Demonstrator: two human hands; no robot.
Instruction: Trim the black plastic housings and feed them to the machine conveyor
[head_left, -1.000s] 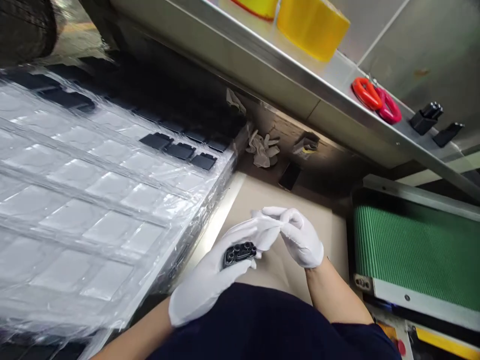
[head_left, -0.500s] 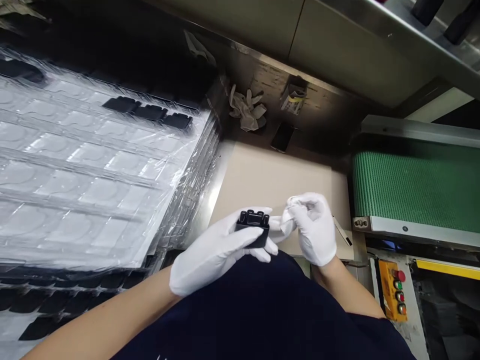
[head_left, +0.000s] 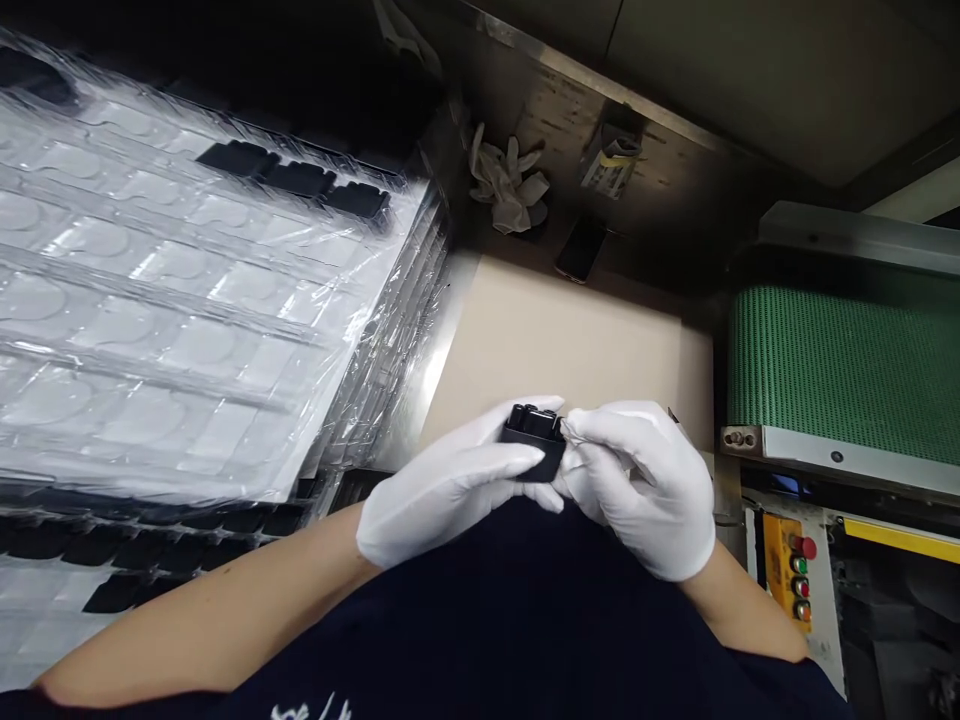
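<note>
A small black plastic part (head_left: pixel 534 442) with upright prongs on its top is held in my left hand (head_left: pixel 450 480), white-gloved, with the thumb across its near side and fingers around it. My right hand (head_left: pixel 649 485), also gloved in white, pinches a white cloth (head_left: pixel 577 475). The pinching fingertips are at the right end of the black part. Much of the cloth is hidden behind and under the right hand. Both hands are above the near edge of a beige board (head_left: pixel 555 340).
Clear plastic trays (head_left: pixel 187 340) are stacked at the left, with several black pieces near the upper edge. Crumpled gloves (head_left: pixel 508 185) and a phone (head_left: pixel 581 248) lie behind the board. A green conveyor (head_left: pixel 840 370) and orange button box (head_left: pixel 787 570) stand right.
My right hand has brought the cloth against the right end of the black part. My left hand has shifted slightly right and up with the part. The camera view has also moved.
</note>
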